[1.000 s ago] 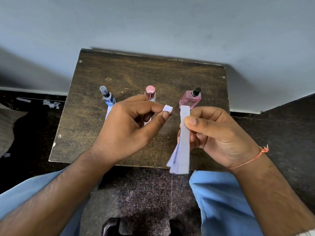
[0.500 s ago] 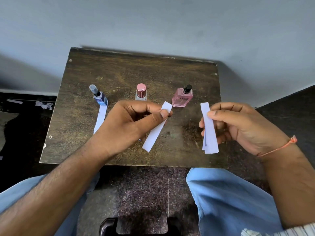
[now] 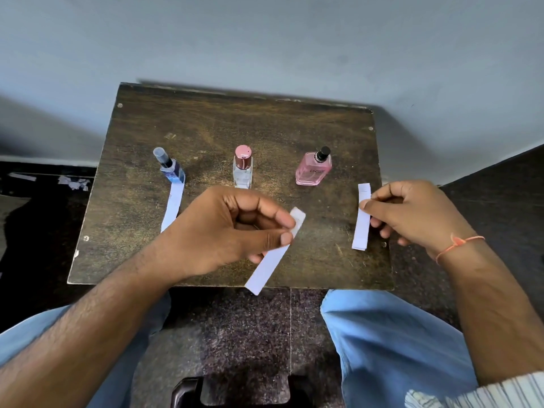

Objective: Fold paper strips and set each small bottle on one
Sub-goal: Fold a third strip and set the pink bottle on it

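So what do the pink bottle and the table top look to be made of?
Pink bottle: clear glass or hard plastic, glossy; pink liquid shows through, black cap. Table top: dark wood or board, matte and worn, with visible scuffs and corner screws.

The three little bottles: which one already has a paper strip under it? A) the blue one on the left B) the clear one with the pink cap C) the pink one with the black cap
A: a white paper strip runs out from under the blue bottle toward the person.
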A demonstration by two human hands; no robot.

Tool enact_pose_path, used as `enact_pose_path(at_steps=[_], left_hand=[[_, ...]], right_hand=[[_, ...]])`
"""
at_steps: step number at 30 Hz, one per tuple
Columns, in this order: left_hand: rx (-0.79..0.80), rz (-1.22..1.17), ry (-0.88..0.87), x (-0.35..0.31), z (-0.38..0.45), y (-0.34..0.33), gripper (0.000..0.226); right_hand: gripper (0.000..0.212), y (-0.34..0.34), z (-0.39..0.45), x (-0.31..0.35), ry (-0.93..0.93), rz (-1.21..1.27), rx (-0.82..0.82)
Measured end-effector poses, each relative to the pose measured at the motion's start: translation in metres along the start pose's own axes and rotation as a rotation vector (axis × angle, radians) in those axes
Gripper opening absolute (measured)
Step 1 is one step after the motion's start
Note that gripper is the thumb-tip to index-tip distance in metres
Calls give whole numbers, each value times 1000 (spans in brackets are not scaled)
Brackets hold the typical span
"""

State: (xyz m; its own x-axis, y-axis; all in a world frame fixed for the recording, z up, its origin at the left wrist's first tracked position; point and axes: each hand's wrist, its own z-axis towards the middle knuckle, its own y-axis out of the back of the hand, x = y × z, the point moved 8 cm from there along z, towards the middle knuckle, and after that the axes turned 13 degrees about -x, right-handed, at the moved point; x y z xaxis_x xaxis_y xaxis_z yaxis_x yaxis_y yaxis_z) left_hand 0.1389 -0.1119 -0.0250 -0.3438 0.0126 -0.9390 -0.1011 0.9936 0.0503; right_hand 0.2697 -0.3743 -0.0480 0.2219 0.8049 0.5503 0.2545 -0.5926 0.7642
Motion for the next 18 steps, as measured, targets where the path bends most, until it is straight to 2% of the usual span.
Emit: enact_pose_path(at_steps=[4,9,11,13,15,18], left_hand=[[28,63,22,4,-4,8,33],[-27,74,39,3,-14,31,43],[-99,57,18,1,-14,42,42],[-183,-19,-25,-3,-16,53,40],[-252,-87,-85,-8,-17,61,35],[-382,-171,-134,-10,-20,74,31]], right_hand=[[17,4,2,2,51,-72,-56],[52,9,1,6,92,-137,-145],[51,13,-1,19,183,-133,-230],[42,11,-9,39,296,-38,-253],[37,-4,-22,60,405,38,-140],[28,-39,-48,81,558,28,115]])
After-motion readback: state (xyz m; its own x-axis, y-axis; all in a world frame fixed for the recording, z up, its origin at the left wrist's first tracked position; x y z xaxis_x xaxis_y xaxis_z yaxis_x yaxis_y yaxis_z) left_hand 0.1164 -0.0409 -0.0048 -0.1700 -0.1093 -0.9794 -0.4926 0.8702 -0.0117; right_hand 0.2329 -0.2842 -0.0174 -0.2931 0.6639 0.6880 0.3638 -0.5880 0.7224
